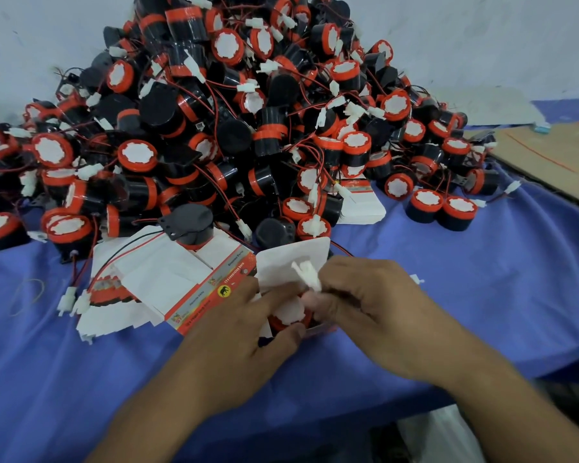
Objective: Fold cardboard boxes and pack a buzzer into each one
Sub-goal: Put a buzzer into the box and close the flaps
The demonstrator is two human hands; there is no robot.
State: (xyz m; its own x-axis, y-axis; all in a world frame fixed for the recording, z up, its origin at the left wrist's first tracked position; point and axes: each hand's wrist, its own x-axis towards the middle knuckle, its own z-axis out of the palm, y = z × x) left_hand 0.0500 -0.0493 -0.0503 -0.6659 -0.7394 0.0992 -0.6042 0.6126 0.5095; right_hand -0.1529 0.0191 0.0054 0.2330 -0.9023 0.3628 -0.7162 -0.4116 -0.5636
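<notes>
Just below the frame's centre, the left hand point(248, 332) curls round a small open box point(293, 255), white flap standing up behind, one buzzer point(288, 312) seated red face up inside. The right hand point(371, 312) pinches the white connector point(306, 274) above the opening; I'd tuck the wire down beside the buzzer before closing, so nothing snags. Flat boxes point(168, 272) lie centre left, below the buzzer pile point(248, 111)

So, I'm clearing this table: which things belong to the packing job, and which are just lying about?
Job: the open box in the left hand, the buzzer inside it, its white plug in the right hand, the buzzer heap, the flat boxes.
Lying about: rubber band, brown cardboard sheet.
</notes>
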